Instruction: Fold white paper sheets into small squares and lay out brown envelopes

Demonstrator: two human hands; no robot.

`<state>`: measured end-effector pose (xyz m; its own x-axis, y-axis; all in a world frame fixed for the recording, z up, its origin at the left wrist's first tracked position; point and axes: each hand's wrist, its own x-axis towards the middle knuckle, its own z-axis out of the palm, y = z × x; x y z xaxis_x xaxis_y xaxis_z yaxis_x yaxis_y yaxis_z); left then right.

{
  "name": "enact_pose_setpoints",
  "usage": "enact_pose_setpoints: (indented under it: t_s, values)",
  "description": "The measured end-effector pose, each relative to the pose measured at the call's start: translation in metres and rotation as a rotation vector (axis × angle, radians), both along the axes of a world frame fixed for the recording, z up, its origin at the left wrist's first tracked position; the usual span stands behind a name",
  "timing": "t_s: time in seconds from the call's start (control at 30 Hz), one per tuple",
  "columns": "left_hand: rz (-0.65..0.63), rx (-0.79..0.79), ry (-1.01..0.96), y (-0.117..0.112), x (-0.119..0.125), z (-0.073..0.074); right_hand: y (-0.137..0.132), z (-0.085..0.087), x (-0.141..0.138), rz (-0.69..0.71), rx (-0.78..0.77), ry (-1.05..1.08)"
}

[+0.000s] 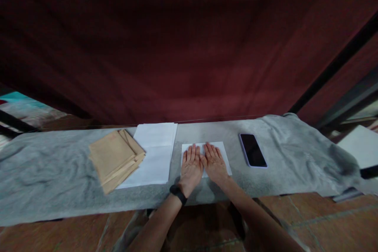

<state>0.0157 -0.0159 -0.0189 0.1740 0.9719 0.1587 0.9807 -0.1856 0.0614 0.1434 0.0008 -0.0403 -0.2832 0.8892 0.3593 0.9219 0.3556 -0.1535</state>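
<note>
A white sheet of paper (226, 162), smaller than the stacked sheets beside it, lies flat in front of me, partly covered by my hands. My left hand (191, 165) rests palm down on its left half, fingers stretched out; a black band circles that wrist. On the right half lies my right hand (215, 162), also flat with fingers extended. The two hands are side by side, thumbs close together. To their left is a stack of larger white paper (156, 161), with several brown paper envelopes (112, 153) overlapping its left side.
A phone (253, 150) with a pale purple case lies right of the paper. Grey cloth (59, 173) covers the narrow table, wrinkled at both ends. A dark red curtain (189, 47) hangs behind, with a black bar (333, 63) slanting at right. Tiled floor (73, 232) shows below.
</note>
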Motion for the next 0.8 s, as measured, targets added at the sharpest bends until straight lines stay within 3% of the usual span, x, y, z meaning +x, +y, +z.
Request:
enact_pose_setpoints:
  t_s: [0.37, 0.6, 0.8]
  values:
    - [0.016, 0.011, -0.007, 0.006, 0.0, 0.005, -0.002, 0.001, 0.004, -0.011, -0.011, 0.015]
    - [-0.021, -0.03, -0.014, 0.008, -0.002, 0.005, -0.003, 0.007, 0.005, -0.044, -0.096, 0.011]
    - [0.117, 0.0, -0.025, 0.003, 0.001, 0.003, -0.003, 0.011, 0.011, -0.126, -0.112, 0.021]
